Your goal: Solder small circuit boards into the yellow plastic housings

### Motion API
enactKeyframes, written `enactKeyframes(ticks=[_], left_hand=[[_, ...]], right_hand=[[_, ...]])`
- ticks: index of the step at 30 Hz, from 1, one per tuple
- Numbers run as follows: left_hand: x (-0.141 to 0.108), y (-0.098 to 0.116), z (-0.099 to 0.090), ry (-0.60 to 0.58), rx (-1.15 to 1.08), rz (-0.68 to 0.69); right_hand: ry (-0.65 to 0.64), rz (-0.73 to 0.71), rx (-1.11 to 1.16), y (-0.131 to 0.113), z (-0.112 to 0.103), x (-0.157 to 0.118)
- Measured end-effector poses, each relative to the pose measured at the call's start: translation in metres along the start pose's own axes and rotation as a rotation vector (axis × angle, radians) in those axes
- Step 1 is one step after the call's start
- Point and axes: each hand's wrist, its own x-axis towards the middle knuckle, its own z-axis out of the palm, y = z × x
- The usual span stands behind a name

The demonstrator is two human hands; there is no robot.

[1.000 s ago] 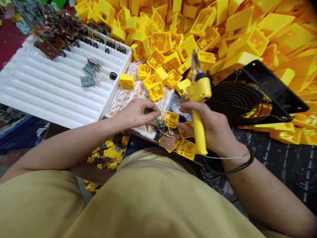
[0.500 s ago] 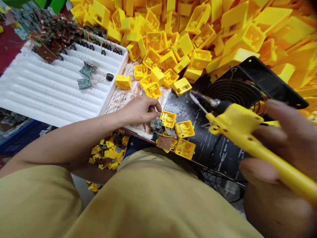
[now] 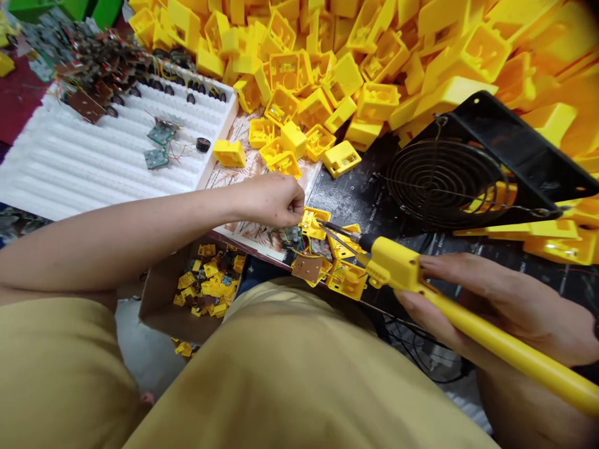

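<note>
The left hand (image 3: pixel 274 201) is curled into a narrow grip, fingertips pointing down just above a small wired circuit board (image 3: pixel 292 237); whether it pinches anything is hidden. The right hand (image 3: pixel 496 305) is wrapped around the long handle of a yellow soldering iron (image 3: pixel 393 265), a firm holding grip. The iron's metal tip (image 3: pixel 339 229) points left, just beside a yellow plastic casing (image 3: pixel 312 222) and close above the wired board, so the board lies between the two hands, nearer the left.

Three yellow casings sit around the board, and one brown circuit board (image 3: pixel 306 269) lies just in front of it. The near edge of the table (image 3: pixel 262 249) runs close by, with the person's tan shirt (image 3: pixel 281 380) below it. A black mat (image 3: pixel 355 190) shows between the iron and a single round fan (image 3: pixel 444 174) in a black frame. Ahead, a white foam tray (image 3: pixel 107 156) carries two small green boards and one black round part. Behind everything rises a heap of yellow casings (image 3: pixel 365 62), too many to count, and a cardboard box (image 3: pixel 201 293) of loose parts sits under the left arm
</note>
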Motion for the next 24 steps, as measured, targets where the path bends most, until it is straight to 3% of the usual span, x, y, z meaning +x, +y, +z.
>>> enactKeyframes(ticks=[3,12,18,24], left_hand=[[0.003,0.004,-0.002,-0.018,0.028,-0.005],[0.008,0.008,0.002,0.001,0.072,0.056],[0.005,0.014,0.001,-0.014,0.174,0.047],[0.003,0.017,0.001,0.003,0.234,0.029]], right_hand=[[-0.051,-0.166,0.092,0.017,0.001,0.003],[-0.073,-0.281,-0.074,0.011,0.008,0.015],[-0.010,-0.309,-0.016,0.010,0.012,0.018],[-0.071,-0.361,-0.023,0.006,0.004,0.020]])
